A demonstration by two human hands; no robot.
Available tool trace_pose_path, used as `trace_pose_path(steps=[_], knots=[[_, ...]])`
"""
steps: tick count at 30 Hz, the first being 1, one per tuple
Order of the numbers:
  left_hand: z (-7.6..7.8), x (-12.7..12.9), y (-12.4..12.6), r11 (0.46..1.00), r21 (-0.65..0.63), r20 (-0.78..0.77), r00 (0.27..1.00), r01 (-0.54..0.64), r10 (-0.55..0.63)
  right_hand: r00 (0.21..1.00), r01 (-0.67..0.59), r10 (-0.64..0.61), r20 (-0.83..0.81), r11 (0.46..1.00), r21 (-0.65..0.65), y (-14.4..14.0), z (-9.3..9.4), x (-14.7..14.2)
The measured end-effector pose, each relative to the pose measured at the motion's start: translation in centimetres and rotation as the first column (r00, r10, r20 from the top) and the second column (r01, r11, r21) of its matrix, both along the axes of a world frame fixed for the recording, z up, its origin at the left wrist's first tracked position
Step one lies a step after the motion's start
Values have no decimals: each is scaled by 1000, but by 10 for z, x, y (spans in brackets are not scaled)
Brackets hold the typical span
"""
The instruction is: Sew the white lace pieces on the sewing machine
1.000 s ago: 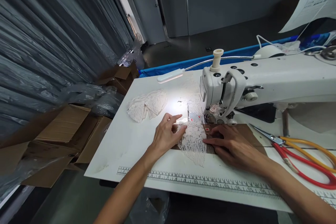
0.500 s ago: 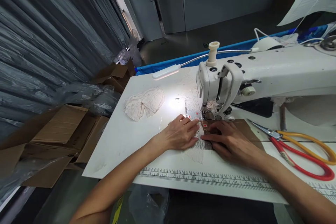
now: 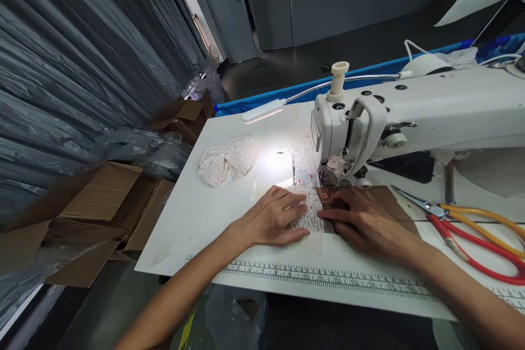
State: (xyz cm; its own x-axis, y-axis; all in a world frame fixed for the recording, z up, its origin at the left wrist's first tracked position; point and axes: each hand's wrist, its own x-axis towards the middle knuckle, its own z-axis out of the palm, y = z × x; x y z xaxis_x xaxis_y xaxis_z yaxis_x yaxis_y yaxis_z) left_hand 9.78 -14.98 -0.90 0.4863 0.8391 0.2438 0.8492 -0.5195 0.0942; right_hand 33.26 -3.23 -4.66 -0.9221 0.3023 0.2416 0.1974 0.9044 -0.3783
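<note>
A strip of pale lace fabric [image 3: 314, 224] lies on the white table in front of the sewing machine [image 3: 334, 136], its far end running to the presser foot area. My left hand [image 3: 276, 216] rests on the lace's left side, fingers spread and flat. On the other side, my right hand [image 3: 361, 219] lies at the lace's right edge, index finger stretched out and touching it beside the metal plate; its other fingers are partly bent. Exactly where the needle meets the fabric is hidden behind the machine head.
A folded lace piece [image 3: 229, 158] lies on the table's left. Scissors [image 3: 463, 229] with red and orange handles rest at the right. A lamp [image 3: 263, 111] lights the sewing area. A printed ruler [image 3: 303, 276] runs along the front edge; open cardboard boxes [image 3: 100, 197] stand at left.
My left hand has shifted slightly left and towards me, its fingers spreading wider and uncovering more lace. My right hand stays about where it was. The view has moved slightly.
</note>
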Motion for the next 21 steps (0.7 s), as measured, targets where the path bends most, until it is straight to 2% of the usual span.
trace_pose_path(steps=[3,6,12,17,21], knots=[[-4,9,16,997,57,-45,997,-53,55,1000,3,-3,5,1000,14,0,1,0],[-8,17,26,994,84,-166,983,-63,76,1000,9,-10,14,1000,29,-1,0,-1],[-11,22,26,994,84,-349,933,-66,91,1000,1,-1,-5,999,54,-2,-2,-1],[-12,21,39,994,97,-378,923,-43,77,996,33,-26,-88,997,70,1,-8,-2],[-9,18,51,997,45,-339,938,-66,77,986,56,-49,-159,998,36,4,-10,-3]])
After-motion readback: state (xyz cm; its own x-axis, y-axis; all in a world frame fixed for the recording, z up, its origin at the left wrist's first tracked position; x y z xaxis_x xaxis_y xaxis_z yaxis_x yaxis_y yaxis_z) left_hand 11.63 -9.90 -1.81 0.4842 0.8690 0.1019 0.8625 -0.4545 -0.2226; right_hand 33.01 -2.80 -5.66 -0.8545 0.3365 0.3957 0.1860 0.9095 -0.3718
